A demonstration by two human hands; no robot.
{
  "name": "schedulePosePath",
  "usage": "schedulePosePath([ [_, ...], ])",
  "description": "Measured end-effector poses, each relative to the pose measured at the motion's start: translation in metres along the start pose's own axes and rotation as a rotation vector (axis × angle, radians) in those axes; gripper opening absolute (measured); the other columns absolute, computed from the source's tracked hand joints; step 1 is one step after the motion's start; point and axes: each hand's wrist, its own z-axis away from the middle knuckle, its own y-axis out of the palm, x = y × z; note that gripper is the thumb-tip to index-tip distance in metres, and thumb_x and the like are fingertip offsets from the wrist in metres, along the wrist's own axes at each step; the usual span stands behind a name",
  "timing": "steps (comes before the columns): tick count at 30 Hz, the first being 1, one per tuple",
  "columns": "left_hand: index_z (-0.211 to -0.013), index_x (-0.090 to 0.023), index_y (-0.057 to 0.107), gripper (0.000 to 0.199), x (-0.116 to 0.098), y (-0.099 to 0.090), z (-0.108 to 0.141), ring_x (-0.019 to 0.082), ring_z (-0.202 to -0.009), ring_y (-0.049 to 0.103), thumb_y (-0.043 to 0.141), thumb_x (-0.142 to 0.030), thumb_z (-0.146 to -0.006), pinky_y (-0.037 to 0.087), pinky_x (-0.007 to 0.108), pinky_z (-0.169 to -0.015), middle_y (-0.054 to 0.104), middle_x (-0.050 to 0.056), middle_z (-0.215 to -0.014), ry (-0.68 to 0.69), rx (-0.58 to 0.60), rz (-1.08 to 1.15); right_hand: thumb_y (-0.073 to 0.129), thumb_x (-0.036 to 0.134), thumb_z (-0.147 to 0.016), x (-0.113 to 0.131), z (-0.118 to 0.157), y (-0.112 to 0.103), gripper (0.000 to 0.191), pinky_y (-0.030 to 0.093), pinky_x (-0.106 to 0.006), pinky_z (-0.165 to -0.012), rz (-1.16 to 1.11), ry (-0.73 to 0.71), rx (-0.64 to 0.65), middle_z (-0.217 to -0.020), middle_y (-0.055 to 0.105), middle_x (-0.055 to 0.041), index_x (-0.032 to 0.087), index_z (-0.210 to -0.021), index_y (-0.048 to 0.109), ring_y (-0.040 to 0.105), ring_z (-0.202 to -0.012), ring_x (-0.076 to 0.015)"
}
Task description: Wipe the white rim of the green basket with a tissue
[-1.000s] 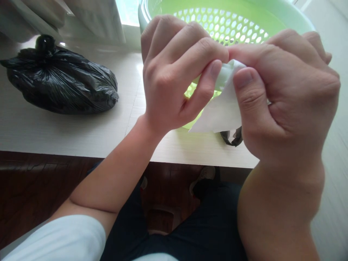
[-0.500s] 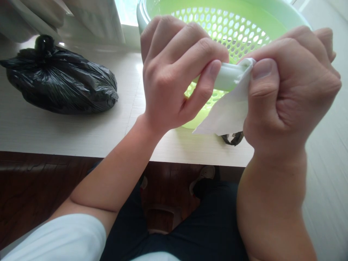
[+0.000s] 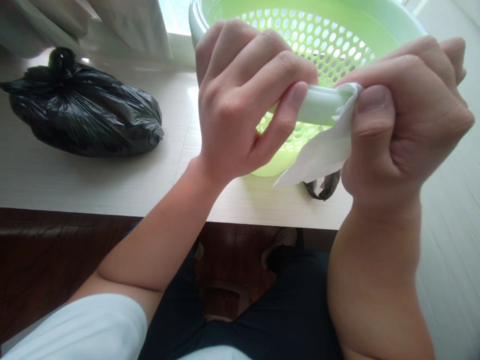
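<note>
Two hands, one basket, one white sheet, one tied black bag.

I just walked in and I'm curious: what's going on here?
A person is handling a green basket with holes. The left hand grips its rim, while the right hand pinches a white sheet against the rim farther right; whether it is paper or cloth is unclear. A knotted black plastic bag lies to the left on the pale surface.
</note>
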Motion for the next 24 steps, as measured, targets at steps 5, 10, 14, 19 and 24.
schedulePosePath([
  [5,-0.093,-0.023,0.076,0.032,0.001,0.001,0.000,0.021,-0.095,0.069,0.045,-0.027,-0.100,0.055,0.049,-0.096,0.072,0.001,-0.088,0.006,-0.014,0.003,0.041,0.039,-0.105,-0.007,0.001,0.002,0.039,0.041,-0.045,-0.092,-0.029,-0.064,-0.035,-0.089,0.064,-0.0047,0.021,-0.091,0.072,0.062,-0.098,-0.0207],
  [10,-0.093,-0.022,0.075,0.032,0.001,0.002,0.000,0.021,-0.095,0.069,0.044,-0.028,-0.101,0.055,0.049,-0.097,0.071,0.001,-0.088,0.009,-0.015,0.022,0.046,0.032,-0.103,-0.006,0.003,0.000,0.029,0.041,-0.046,-0.100,-0.073,0.056,-0.050,-0.088,0.059,-0.0027,0.027,-0.092,0.072,0.062,-0.103,-0.0228],
  [14,-0.093,-0.023,0.075,0.033,0.003,0.003,0.001,0.021,-0.095,0.069,0.043,-0.030,-0.102,0.054,0.050,-0.098,0.070,0.001,-0.088,0.014,-0.020,0.025,0.047,0.033,-0.104,-0.008,0.004,-0.001,0.031,0.041,-0.046,-0.101,-0.116,0.054,-0.070,-0.088,0.059,-0.0030,0.028,-0.092,0.074,0.062,-0.103,-0.0236],
  [19,-0.095,-0.026,0.073,0.034,0.003,0.001,0.001,0.021,-0.098,0.068,0.041,-0.031,-0.103,0.053,0.051,-0.099,0.070,0.000,-0.090,-0.004,0.014,0.007,0.048,0.034,-0.102,-0.011,0.003,-0.004,0.028,0.042,-0.046,-0.098,-0.119,0.052,-0.047,-0.088,0.060,-0.0019,0.029,-0.092,0.073,0.063,-0.102,-0.0235],
  [24,-0.094,-0.026,0.072,0.032,0.002,0.002,0.001,0.020,-0.098,0.069,0.041,-0.030,-0.103,0.054,0.049,-0.099,0.070,-0.001,-0.089,-0.010,0.001,0.006,0.049,0.043,-0.096,-0.014,0.002,-0.013,0.027,0.039,-0.050,-0.098,-0.099,-0.011,0.053,-0.090,0.062,-0.0037,0.028,-0.094,0.071,0.062,-0.104,-0.0267],
])
